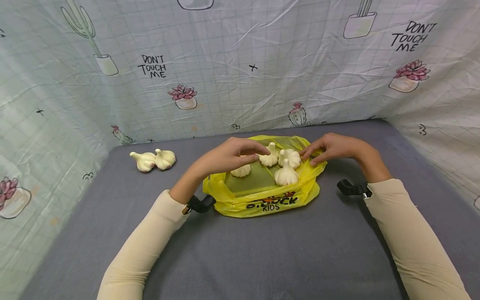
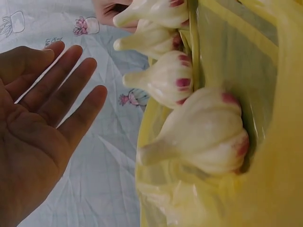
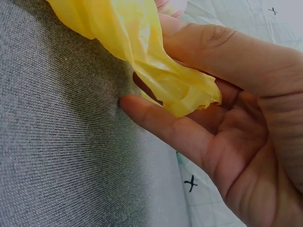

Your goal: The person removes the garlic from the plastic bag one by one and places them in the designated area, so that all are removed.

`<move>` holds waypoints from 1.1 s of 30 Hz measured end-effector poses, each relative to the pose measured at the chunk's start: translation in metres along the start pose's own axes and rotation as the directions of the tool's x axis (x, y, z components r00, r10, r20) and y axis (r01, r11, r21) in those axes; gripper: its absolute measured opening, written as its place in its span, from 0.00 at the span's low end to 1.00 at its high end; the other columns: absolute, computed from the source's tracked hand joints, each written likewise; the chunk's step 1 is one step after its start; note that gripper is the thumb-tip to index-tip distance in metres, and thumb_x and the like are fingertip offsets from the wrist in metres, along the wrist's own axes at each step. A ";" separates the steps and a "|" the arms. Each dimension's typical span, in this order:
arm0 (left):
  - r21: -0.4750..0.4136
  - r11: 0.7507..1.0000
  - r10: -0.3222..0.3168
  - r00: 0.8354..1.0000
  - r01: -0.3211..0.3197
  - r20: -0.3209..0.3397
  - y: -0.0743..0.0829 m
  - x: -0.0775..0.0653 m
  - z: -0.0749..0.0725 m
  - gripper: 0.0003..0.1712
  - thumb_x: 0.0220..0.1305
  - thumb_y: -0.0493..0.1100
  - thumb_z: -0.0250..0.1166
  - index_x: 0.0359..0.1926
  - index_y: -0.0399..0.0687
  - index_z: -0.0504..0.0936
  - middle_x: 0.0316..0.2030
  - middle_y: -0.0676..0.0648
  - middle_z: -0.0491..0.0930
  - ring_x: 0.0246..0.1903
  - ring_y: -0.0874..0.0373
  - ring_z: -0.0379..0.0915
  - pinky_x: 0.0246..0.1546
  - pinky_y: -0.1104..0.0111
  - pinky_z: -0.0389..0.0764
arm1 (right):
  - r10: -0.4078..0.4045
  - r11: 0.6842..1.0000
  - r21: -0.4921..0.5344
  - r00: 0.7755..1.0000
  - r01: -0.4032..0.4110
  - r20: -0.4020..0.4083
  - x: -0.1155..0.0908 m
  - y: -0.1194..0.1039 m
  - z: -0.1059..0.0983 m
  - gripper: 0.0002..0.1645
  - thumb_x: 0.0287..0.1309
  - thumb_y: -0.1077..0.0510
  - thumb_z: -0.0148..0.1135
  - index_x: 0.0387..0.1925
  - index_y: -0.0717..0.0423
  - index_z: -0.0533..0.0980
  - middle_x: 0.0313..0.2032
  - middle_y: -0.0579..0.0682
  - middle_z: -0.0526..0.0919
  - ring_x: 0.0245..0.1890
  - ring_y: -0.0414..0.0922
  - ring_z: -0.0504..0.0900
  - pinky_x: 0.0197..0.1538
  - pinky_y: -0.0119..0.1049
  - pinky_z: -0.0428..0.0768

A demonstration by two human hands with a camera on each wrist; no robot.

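Observation:
A yellow plastic bag (image 1: 232, 205) lies on its side of printed letters with its mouth spread wide. Several garlic bulbs (image 1: 286, 174) sit in it, white with purplish patches in the left wrist view. My left hand (image 1: 231, 155) hovers over the bag's left part, fingers extended and holding nothing, above one garlic bulb (image 1: 241, 171). At the right rim my right hand (image 1: 339, 146) grips the bag's edge (image 3: 187, 92) between thumb and fingers. Two more garlic bulbs (image 1: 165, 159) rest side by side on the table, left of the bag.
Dark grey cloth covers the table (image 1: 262, 254). Behind and at both sides hangs a pale curtain (image 1: 232, 83) printed with cactus pots and lettering. Black wrist camera mounts (image 1: 352, 188) stick out below both wrists.

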State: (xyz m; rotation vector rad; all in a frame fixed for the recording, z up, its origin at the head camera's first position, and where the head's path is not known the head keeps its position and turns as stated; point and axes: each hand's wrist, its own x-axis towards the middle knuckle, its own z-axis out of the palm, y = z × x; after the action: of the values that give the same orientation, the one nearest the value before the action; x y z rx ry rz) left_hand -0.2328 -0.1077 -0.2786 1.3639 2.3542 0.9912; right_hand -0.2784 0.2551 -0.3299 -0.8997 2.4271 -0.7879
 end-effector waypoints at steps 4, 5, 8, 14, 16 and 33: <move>-0.016 1.000 -0.026 0.999 0.026 0.039 -0.001 0.012 0.005 0.18 0.78 0.37 0.55 0.64 0.42 0.79 0.60 0.42 0.81 0.57 0.47 0.78 0.54 0.64 0.79 | -0.014 1.000 -0.009 1.000 0.015 0.006 -0.002 -0.001 0.000 0.17 0.63 0.53 0.72 0.52 0.51 0.86 0.62 0.53 0.81 0.67 0.57 0.74 0.58 0.35 0.75; -0.022 0.999 -0.031 0.998 0.033 0.049 -0.002 0.015 0.006 0.19 0.78 0.37 0.55 0.65 0.42 0.78 0.60 0.42 0.80 0.58 0.47 0.78 0.55 0.64 0.79 | -0.017 1.000 -0.011 1.000 0.017 0.007 -0.002 -0.001 0.000 0.17 0.63 0.53 0.71 0.52 0.51 0.86 0.62 0.53 0.81 0.67 0.57 0.74 0.59 0.36 0.75; -0.034 0.998 -0.057 0.995 0.060 0.078 -0.003 0.022 0.009 0.19 0.78 0.37 0.55 0.65 0.43 0.78 0.61 0.44 0.80 0.59 0.48 0.77 0.57 0.67 0.78 | -0.016 1.000 -0.015 1.000 0.016 0.008 -0.002 -0.001 0.000 0.17 0.63 0.52 0.71 0.52 0.49 0.86 0.62 0.53 0.81 0.67 0.57 0.73 0.61 0.39 0.75; -0.050 0.995 -0.080 0.990 0.086 0.116 -0.001 0.033 0.013 0.19 0.77 0.38 0.57 0.65 0.41 0.77 0.62 0.42 0.79 0.59 0.53 0.77 0.60 0.68 0.76 | 0.000 1.000 -0.019 1.000 0.000 0.001 -0.002 0.000 -0.001 0.17 0.62 0.51 0.72 0.52 0.46 0.86 0.63 0.51 0.80 0.67 0.55 0.74 0.62 0.41 0.75; -0.057 0.994 -0.081 0.988 0.089 0.128 -0.001 0.036 0.015 0.19 0.77 0.38 0.58 0.65 0.41 0.77 0.62 0.42 0.78 0.59 0.54 0.77 0.60 0.68 0.76 | -0.003 1.000 -0.019 1.000 0.003 -0.001 -0.003 0.000 -0.001 0.17 0.62 0.51 0.72 0.52 0.46 0.86 0.63 0.51 0.80 0.67 0.55 0.74 0.60 0.39 0.75; -0.056 0.994 -0.087 0.982 0.097 0.167 0.000 0.045 0.023 0.18 0.77 0.38 0.58 0.64 0.41 0.78 0.61 0.44 0.78 0.57 0.58 0.77 0.59 0.69 0.76 | 0.039 0.999 0.015 0.997 -0.040 0.070 -0.008 -0.004 -0.007 0.23 0.64 0.52 0.70 0.58 0.53 0.83 0.63 0.53 0.80 0.62 0.51 0.76 0.44 0.34 0.81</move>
State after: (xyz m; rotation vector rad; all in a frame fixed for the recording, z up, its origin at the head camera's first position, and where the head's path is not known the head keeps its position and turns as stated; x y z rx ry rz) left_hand -0.2451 -0.0597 -0.2904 1.2502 2.2234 0.8842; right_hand -0.2751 0.2612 -0.3207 -0.8566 2.3673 -0.7486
